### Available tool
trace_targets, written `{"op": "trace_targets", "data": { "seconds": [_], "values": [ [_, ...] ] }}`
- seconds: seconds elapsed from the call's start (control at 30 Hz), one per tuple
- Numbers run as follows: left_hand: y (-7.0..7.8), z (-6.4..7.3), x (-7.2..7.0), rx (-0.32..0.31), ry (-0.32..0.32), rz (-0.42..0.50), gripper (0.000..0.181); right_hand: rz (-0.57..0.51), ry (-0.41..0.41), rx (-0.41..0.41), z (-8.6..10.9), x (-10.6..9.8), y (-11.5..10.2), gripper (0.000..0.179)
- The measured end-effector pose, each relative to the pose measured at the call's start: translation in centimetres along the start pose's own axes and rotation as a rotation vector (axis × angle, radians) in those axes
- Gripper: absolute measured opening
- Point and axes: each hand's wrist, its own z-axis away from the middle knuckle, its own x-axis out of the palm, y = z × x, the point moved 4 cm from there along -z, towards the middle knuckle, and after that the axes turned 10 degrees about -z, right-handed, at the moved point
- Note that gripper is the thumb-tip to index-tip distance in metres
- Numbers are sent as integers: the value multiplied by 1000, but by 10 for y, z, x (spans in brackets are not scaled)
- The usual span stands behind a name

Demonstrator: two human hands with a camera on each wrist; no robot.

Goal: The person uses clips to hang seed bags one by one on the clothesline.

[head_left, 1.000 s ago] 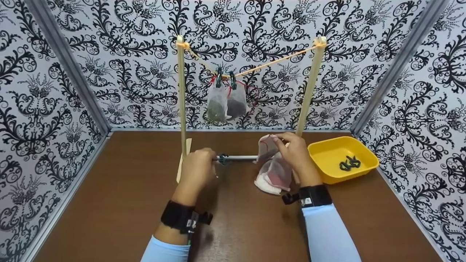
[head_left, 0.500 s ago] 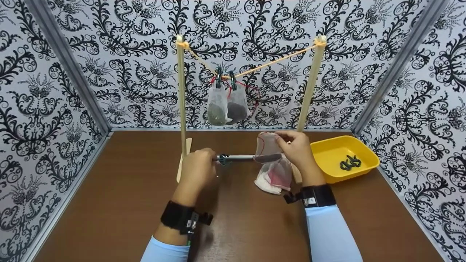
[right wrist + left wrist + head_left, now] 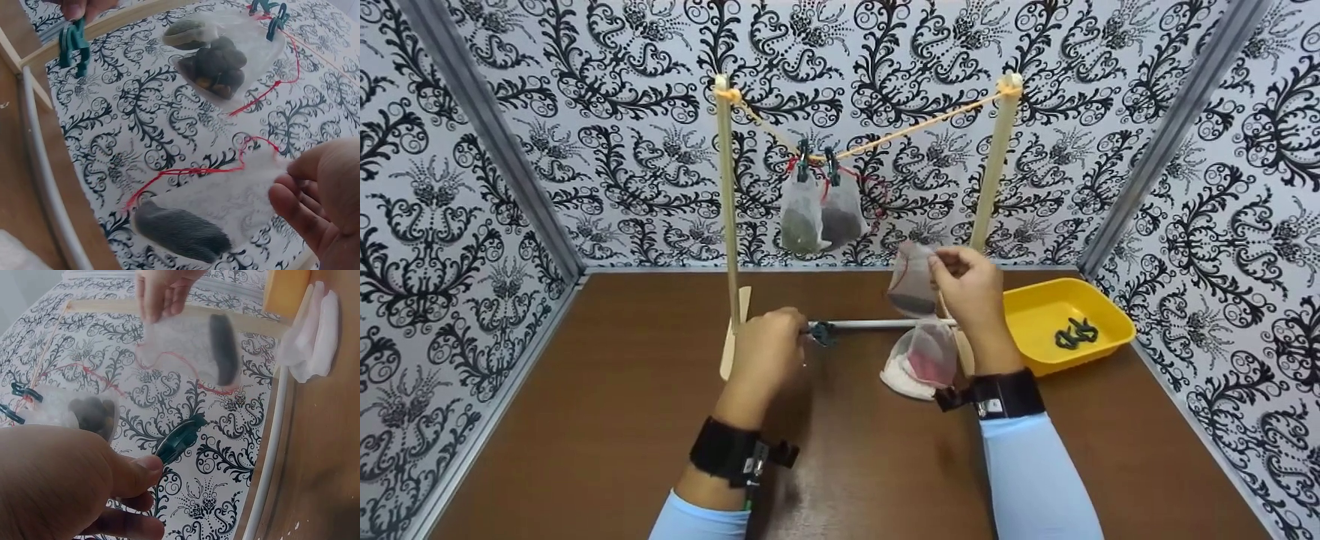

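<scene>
My left hand (image 3: 769, 349) pinches a dark green clothespin (image 3: 179, 440) between thumb and fingers, held left of centre, close to the grey crossbar (image 3: 877, 325) in the head view. Higher up on the right, my right hand (image 3: 971, 289) pinches the top edge of a sheer drawstring bag (image 3: 913, 279) with a red string. Dark grey contents fill the bag's bottom end (image 3: 180, 230). Two similar bags, one with greenish contents (image 3: 801, 225) and one with dark round pieces (image 3: 219, 64), hang by green clothespins from a sagging orange cord (image 3: 922, 130).
Wooden posts (image 3: 726, 195) hold the cord at each end. Bags with white (image 3: 906, 377) and pink contents (image 3: 932, 361) lie on the brown table (image 3: 870, 465) below my right hand. At right stands a yellow tub (image 3: 1024, 319) with several green clothespins (image 3: 1076, 334). Patterned walls enclose the table.
My right hand has raised the dark-filled bag from beside the other bags to above the crossbar. The left hand stays nearly in place with its clothespin. The head view has shifted slightly.
</scene>
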Motion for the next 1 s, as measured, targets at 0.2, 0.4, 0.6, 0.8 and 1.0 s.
{"op": "trace_targets", "data": {
  "seconds": [0.2, 0.4, 0.6, 0.8, 1.0],
  "values": [
    [12, 1, -5, 34, 45, 1, 10, 34, 80, -93, -24, 2, -35, 12],
    [36, -1, -23, 88, 170, 42, 9, 107, 26, -168, -50, 18, -69, 12],
    [46, -17, -76, 139, 433, -78, 15, 189, -42, -225, -60, 37, -91, 13],
    [52, -73, -144, 125, 486, -189, 11, 211, -109, -170, -62, 51, -106, 12],
    [60, -139, -184, 89, 250, -252, 20, 224, -147, -168, -70, 61, -118, 12]
  ]
}}
